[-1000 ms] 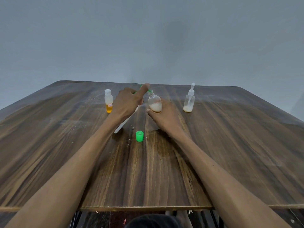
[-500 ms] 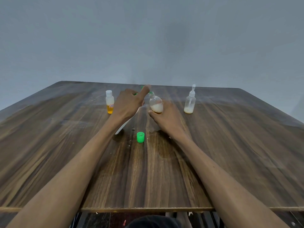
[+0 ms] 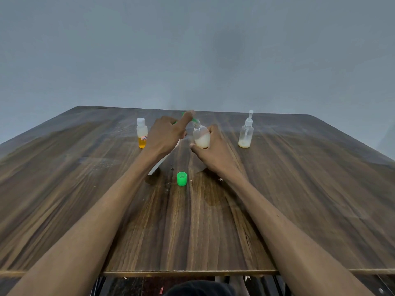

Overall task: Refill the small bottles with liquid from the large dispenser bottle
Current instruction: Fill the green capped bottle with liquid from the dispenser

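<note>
My left hand (image 3: 165,136) grips the large white dispenser bottle (image 3: 157,166), tilted, with its base resting on the table; my index finger lies on the green pump head. The green nozzle (image 3: 194,120) points into the neck of a small clear bottle (image 3: 201,136) partly filled with white liquid. My right hand (image 3: 214,151) holds that small bottle up, tilted left. Its green cap (image 3: 182,178) stands on the table between my arms.
A small bottle with orange liquid and a white cap (image 3: 142,133) stands at the back left. A clear spray bottle (image 3: 246,133) with a little whitish liquid stands at the back right. The wooden table (image 3: 299,189) ends near my body.
Both hands and the bottles have stayed in nearly the same pose; only the view has shifted slightly.
</note>
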